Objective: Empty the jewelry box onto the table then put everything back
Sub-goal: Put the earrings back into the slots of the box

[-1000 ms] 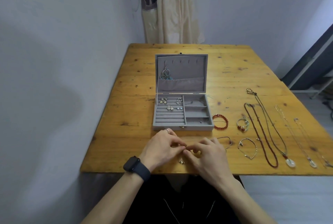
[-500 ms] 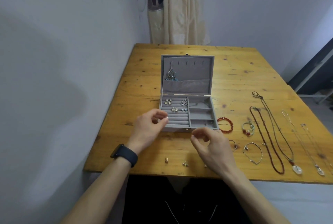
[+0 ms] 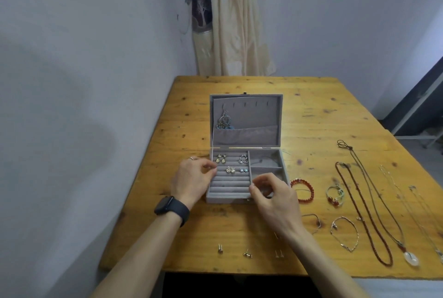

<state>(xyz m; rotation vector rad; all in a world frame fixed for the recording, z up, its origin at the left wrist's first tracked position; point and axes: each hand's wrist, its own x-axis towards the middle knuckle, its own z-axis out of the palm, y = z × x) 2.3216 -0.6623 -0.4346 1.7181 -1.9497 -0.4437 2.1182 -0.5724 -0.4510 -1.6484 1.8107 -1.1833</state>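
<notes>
One jewelry box (image 3: 227,198), long side crosswise, lid (image 3: 251,115) rearward

The wooden table (image 3: 323,111) bears an open jewelry box (image 3: 230,198), bracelets (image 3: 302,190), necklaces (image 3: 411,258) and earrings (image 3: 247,254).

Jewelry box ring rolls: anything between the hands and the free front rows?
Nothing visible. The jewelry box has its lid open and its front rows bare; the four earring pairs sit further back. The left hand is at the rolls' left edge, the right hand over the front right corner.
</notes>
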